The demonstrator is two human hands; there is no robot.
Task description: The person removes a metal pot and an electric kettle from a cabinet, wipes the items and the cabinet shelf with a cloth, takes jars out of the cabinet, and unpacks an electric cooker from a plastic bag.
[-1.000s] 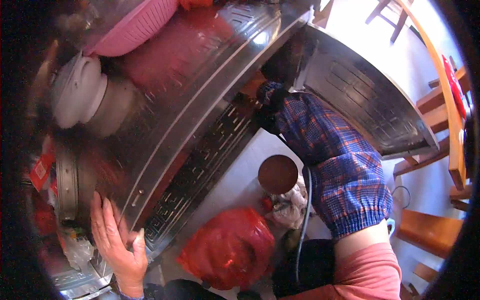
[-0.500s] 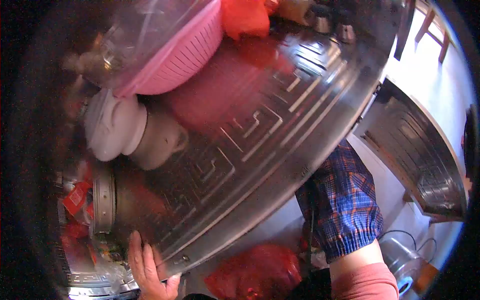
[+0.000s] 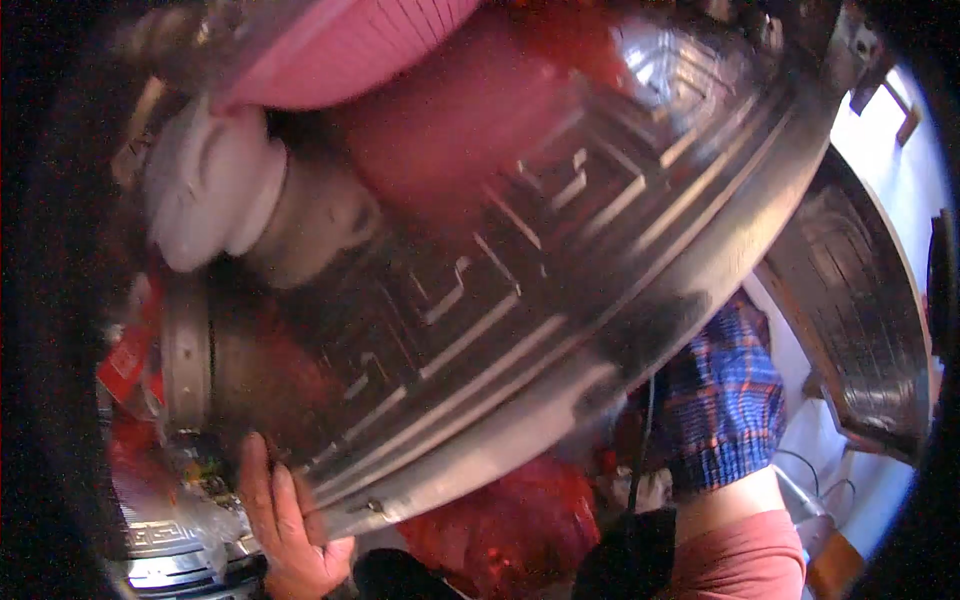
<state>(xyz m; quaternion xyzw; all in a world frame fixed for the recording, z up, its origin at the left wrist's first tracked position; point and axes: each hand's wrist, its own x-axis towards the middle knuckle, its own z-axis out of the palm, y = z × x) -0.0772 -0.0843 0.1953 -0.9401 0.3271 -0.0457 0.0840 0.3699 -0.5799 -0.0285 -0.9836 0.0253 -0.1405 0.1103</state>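
A shiny metal tabletop [image 3: 560,340] with a raised key pattern runs slantwise across the head view. At its near left corner is my left hand [image 3: 290,535], with its fingers stretched over the top and its thumb by the rim, gripping the edge. My right arm, in a blue plaid sleeve cover [image 3: 725,400], reaches behind and below the front edge. The tabletop hides my right hand, so what it touches cannot be seen.
A pink slotted basket [image 3: 350,50] and a white-lidded container [image 3: 215,185] stand on the tabletop. Below the edge lies a red plastic bag [image 3: 500,525]. Another dark panel [image 3: 860,310] is at the right. Red packets [image 3: 130,350] lie at the left.
The tabletop's front edge shows more broadly and sits higher at the right, while the basket has shifted up in view. My left hand stays at the corner; my right arm remains below the edge.
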